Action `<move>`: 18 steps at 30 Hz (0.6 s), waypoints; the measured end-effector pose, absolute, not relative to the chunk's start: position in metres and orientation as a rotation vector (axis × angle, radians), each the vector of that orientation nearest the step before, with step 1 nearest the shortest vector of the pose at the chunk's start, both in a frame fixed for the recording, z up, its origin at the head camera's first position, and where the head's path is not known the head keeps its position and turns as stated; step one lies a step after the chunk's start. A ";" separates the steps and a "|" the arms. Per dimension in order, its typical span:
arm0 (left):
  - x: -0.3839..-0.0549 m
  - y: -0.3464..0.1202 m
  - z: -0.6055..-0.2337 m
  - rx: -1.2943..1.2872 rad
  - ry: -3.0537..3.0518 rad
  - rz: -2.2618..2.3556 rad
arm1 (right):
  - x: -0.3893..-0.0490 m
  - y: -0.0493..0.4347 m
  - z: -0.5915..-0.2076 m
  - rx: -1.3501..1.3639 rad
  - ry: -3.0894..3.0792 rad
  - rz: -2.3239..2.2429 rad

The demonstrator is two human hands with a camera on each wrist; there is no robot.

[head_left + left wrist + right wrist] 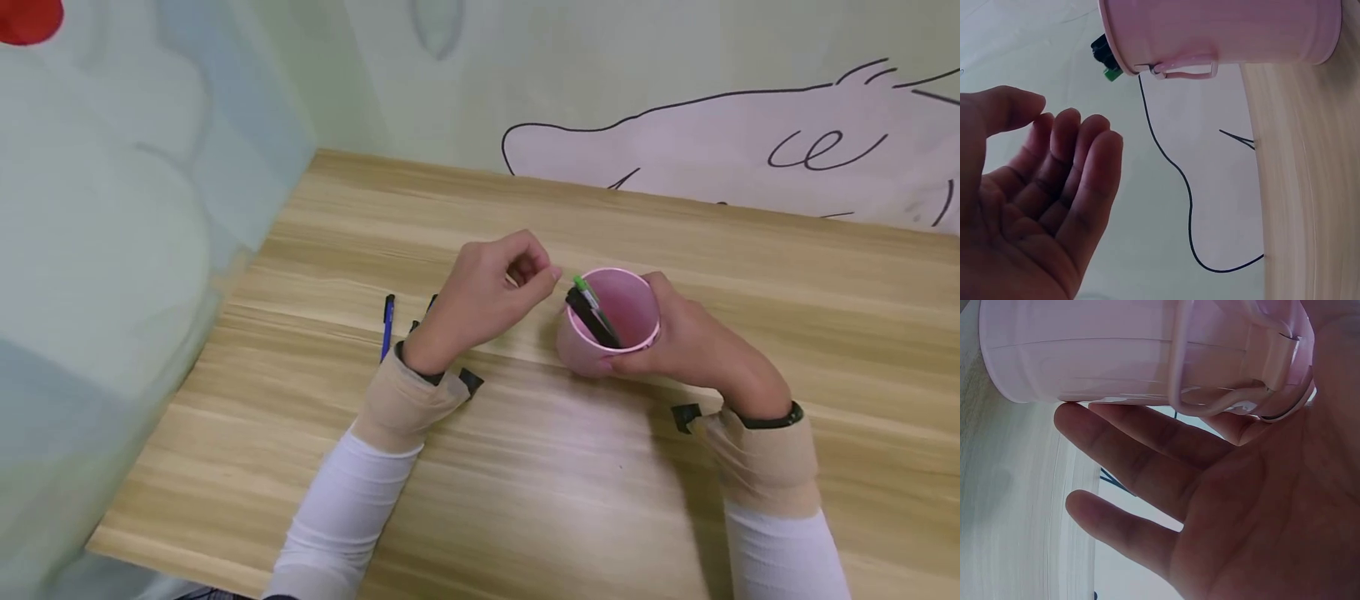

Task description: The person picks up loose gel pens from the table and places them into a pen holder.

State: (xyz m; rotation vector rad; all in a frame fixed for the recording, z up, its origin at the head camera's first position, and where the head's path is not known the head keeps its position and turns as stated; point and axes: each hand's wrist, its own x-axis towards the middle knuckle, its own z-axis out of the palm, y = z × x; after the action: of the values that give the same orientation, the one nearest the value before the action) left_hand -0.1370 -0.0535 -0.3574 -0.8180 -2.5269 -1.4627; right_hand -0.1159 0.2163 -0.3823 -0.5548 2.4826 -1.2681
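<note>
Right hand (688, 340) grips the pink pail (579, 353) at 4 o'clock, probably steadying it, while the empty left hand (491, 290), loosely curled, sits around 9.

Pens (596, 318) crowd the left inside the cup (576, 353), leaving room at right. The right hand (693, 340) blocks its outer right.

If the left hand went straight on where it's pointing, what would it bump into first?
Probably the pens poking out of the pink bucket, though depth is unclear, so the left hand might pass just above them.
</note>
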 end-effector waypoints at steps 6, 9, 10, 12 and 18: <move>-0.139 -0.054 -0.354 -0.785 -2.605 -1.401 | -0.114 0.220 -0.384 -0.556 2.497 -1.276; -0.139 -0.054 -0.355 -0.759 -2.652 -1.371 | -0.114 0.220 -0.384 -0.559 2.498 -1.275; -0.138 -0.054 -0.356 -0.752 -2.664 -1.364 | -0.114 0.219 -0.384 -0.552 2.499 -1.270; -0.138 -0.055 -0.357 -0.747 -2.685 -1.345 | -0.114 0.219 -0.385 -0.568 2.496 -1.272; -0.138 -0.058 -0.358 -0.752 -2.719 -1.280 | -0.116 0.217 -0.386 -0.571 2.503 -1.255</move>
State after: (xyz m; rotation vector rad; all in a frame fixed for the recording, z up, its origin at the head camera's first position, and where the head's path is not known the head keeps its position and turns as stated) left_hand -0.1376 -0.0580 -0.3580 -0.7524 -2.7186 -1.2802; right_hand -0.1156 0.2167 -0.3863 -0.5707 2.5027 -1.2550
